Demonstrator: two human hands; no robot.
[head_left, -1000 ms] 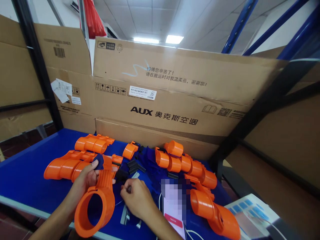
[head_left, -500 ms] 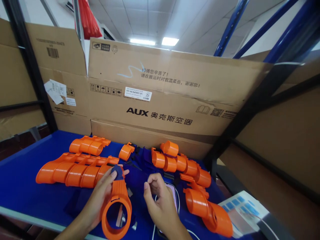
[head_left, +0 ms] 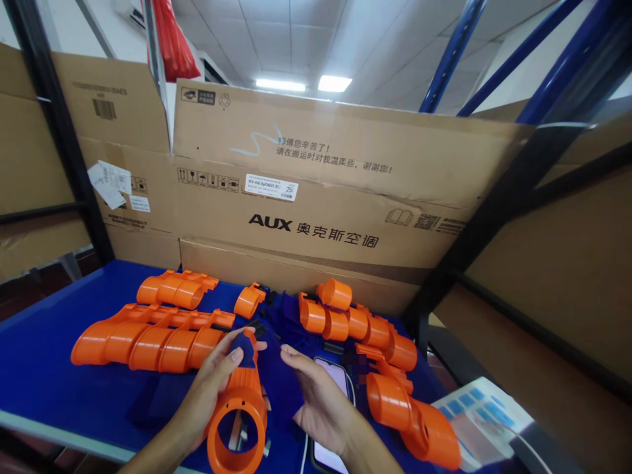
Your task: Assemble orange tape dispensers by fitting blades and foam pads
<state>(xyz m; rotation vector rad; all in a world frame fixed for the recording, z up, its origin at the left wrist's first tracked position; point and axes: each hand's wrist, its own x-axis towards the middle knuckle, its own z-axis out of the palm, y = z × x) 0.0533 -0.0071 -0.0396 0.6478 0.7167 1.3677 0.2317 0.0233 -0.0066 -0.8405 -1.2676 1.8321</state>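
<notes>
My left hand [head_left: 210, 388] grips an orange plastic part [head_left: 240, 388] with a wide ring at its near end. A dark blue piece [head_left: 243, 349] sits on the far end, pressed by my left thumb. To the right, my right hand [head_left: 323, 401] is open, its fingers stretched toward the part but apart from it. Nothing shows in that hand, though its palm side is partly hidden. Under it lies a phone [head_left: 332, 375] with a lit screen and a white cable. Small metallic pieces can be glimpsed through and beside the ring.
Rows of similar orange parts [head_left: 143, 345] lie on the blue table [head_left: 39, 349] at left, with more orange parts [head_left: 358, 324] at right. Dark blue pieces [head_left: 291, 308] lie between them. A printed sheet [head_left: 481, 421] rests at far right. Cardboard [head_left: 316, 197] walls the back.
My right hand has unfolded from curled fingers to stretched ones. My left hand and the orange part have shifted slightly right, and the part has turned a little.
</notes>
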